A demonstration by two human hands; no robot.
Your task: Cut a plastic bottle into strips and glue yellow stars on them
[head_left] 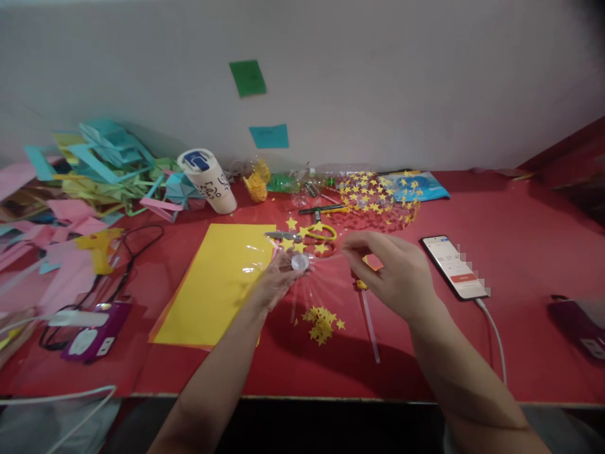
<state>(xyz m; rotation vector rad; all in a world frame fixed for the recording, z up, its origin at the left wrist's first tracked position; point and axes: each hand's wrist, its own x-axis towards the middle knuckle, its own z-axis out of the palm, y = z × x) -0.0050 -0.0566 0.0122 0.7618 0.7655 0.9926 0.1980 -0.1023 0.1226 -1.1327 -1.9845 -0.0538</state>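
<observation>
My left hand (275, 279) is closed around the neck of a clear plastic bottle top cut into thin strips (300, 262), its round end facing me. Yellow paper stars (299, 248) sit on several of its strips. With thumb and fingertips pinched together, my right hand (397, 271) is at the tip of one strip to the right; whether a small star is also in the pinch, I cannot tell. Below the hands lies a pile of loose yellow stars (322, 325). A glue stick (371, 328) rests under my right hand, and scissors (324, 232) lie behind the bottle piece.
Yellow paper sheets (215, 277) lie left, near a yellow glue gun (98, 247) and a purple power strip (97, 332). Behind stand a tumbler (210, 183) and a star-covered plastic piece (373, 194). A phone (454, 268) lies right. Another person's hand (14, 334) shows far left.
</observation>
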